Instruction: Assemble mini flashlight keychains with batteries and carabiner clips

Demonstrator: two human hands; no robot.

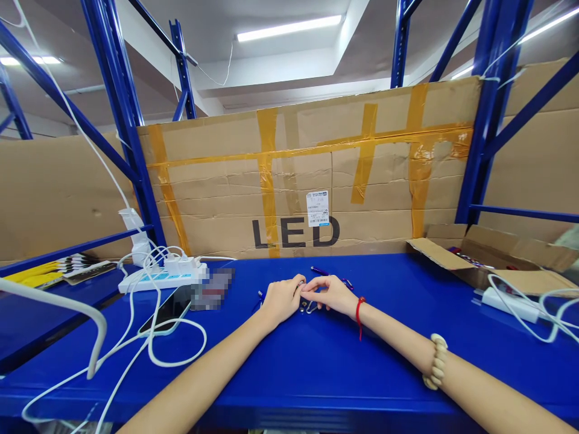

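Observation:
My left hand (281, 299) and my right hand (332, 295) meet over the middle of the blue shelf surface (344, 361). Both are closed, fingertips pinched close together around something small that the fingers mostly hide. Below my right fingers lies a small silver metal clasp (311, 308), partly covered. A dark blue pen-like piece (319, 270) rests just behind the hands, and another small blue piece (347, 283) is beside my right hand. At the left wrist a further small blue piece (261, 295) peeks out.
On the left, white cables loop around a power strip (165, 276) and a phone (168, 310). An open cardboard box (470, 265) and a white power adapter (510, 304) with cables stand at right. Taped cardboard (217, 193) closes off the back, between blue posts (479, 126).

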